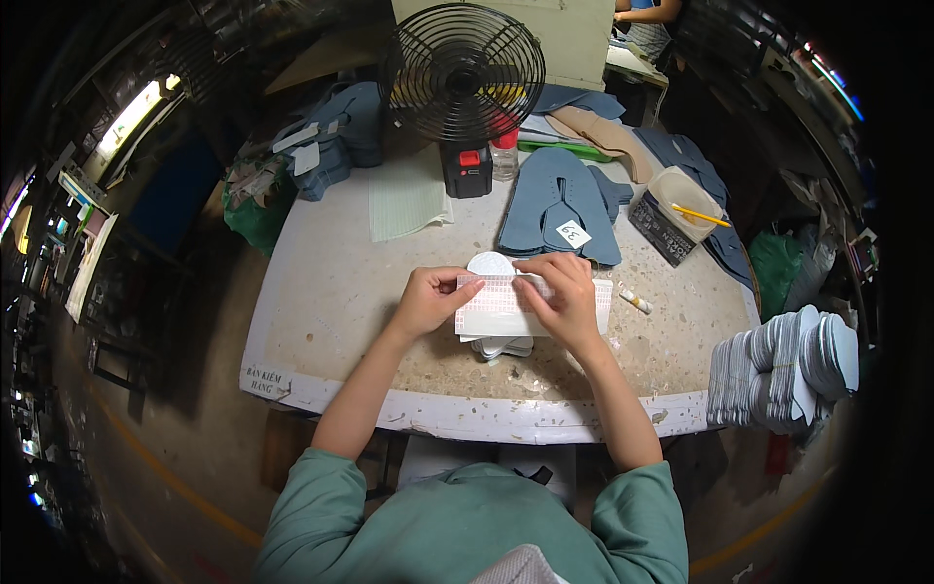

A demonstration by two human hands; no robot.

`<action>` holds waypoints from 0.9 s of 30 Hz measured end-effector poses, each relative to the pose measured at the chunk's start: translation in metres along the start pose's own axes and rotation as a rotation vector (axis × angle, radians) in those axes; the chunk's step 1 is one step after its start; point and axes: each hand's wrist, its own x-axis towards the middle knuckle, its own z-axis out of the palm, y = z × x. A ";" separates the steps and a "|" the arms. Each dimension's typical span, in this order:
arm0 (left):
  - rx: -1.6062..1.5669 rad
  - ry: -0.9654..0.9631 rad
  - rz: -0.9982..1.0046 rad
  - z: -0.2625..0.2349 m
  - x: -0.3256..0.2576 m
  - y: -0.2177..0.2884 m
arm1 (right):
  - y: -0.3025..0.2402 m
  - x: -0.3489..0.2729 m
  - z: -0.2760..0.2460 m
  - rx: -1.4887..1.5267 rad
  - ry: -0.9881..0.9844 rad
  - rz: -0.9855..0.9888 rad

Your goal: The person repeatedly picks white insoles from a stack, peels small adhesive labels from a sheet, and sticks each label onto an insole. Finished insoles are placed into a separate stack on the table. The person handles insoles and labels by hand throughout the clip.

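Between my hands is a white sheet with rows of small pink-printed labels (491,316). My left hand (428,300) is closed, its thumb and fingers pinching the sheet's upper left edge. The fingers of my right hand (562,297) are bent, with the thumb pressed on the sheet's upper right part. Beneath the sheet lies a stack of pale insole-shaped pieces (489,263). Its rounded end shows beyond the sheet and its other end shows on the near side. The middle of the stack is hidden. Whether a single label is between my right fingertips is too small to tell.
A black fan (462,73) stands at the back beside a clear bottle (505,161). Blue-grey cut pieces (550,200) lie behind my right hand, near a box with a yellow pencil (700,214). Bundled insole-shaped pieces (778,375) sit at the right edge. A small white tube (635,300) lies nearby.
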 end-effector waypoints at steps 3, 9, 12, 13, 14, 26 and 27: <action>0.021 0.006 0.043 0.002 0.000 -0.002 | 0.000 0.000 0.003 -0.018 0.034 -0.047; -0.023 0.003 0.059 0.003 0.001 -0.006 | -0.002 -0.001 0.006 -0.059 0.061 -0.103; -0.030 -0.004 0.055 0.003 0.001 -0.007 | -0.004 -0.001 0.006 -0.018 0.067 -0.100; -0.038 -0.007 0.048 0.004 0.001 -0.008 | -0.004 -0.001 0.007 0.031 0.081 -0.049; -0.028 -0.005 0.056 0.004 0.001 -0.008 | -0.005 -0.002 0.008 0.081 0.096 0.002; -0.020 -0.011 0.038 0.010 -0.001 -0.010 | -0.019 -0.007 0.014 0.147 0.120 -0.022; -0.010 -0.018 0.037 0.010 -0.001 -0.010 | -0.019 -0.007 0.014 0.187 0.121 -0.007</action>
